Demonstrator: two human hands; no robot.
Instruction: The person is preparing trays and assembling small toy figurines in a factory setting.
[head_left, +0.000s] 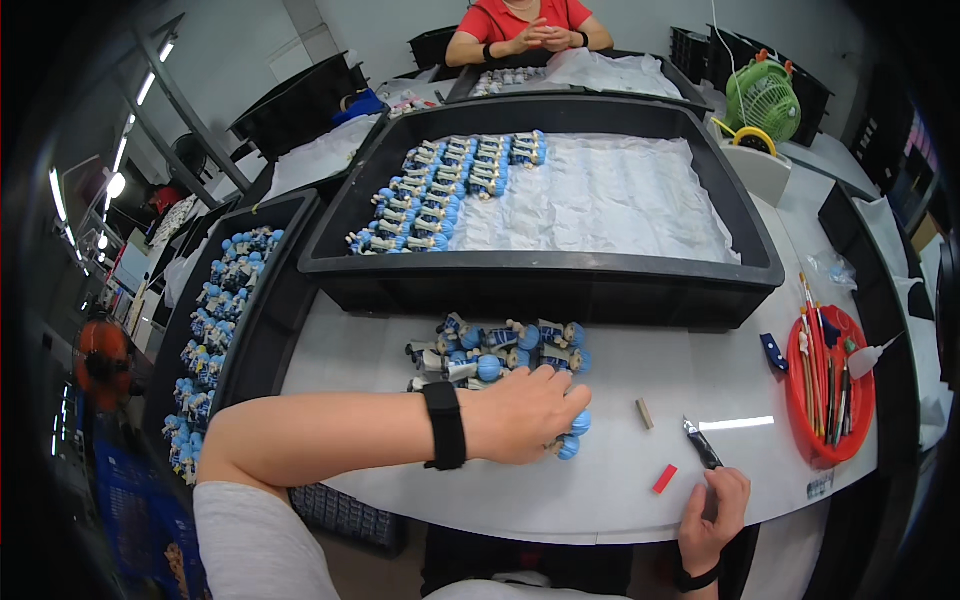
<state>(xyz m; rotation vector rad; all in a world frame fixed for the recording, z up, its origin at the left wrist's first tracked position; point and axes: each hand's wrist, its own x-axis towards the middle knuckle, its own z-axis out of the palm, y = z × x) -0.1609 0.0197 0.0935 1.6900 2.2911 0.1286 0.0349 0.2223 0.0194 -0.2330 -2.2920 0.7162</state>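
On the white table lies a cluster of small figurines [489,367] with blue hair and blue-and-white clothes. My left hand [522,415] reaches across from the left, palm down, its fingers curled over the near figurines. Two blue heads [568,446] stick out beside its fingertips; the bodies under the palm are hidden. My right hand [716,505] rests at the table's near edge, thumb and fingers apart, with nothing between them. Just beyond its fingertips lies a black-handled craft knife [703,444] with a metal tip.
A big black tray [545,262] holds rows of figurines on white sheeting; another black bin [240,335] of figurines stands left. A red basket [825,455] holds brushes. A red piece [665,478] and a tan stick [644,414] lie nearby. Across sits a person in red [530,30].
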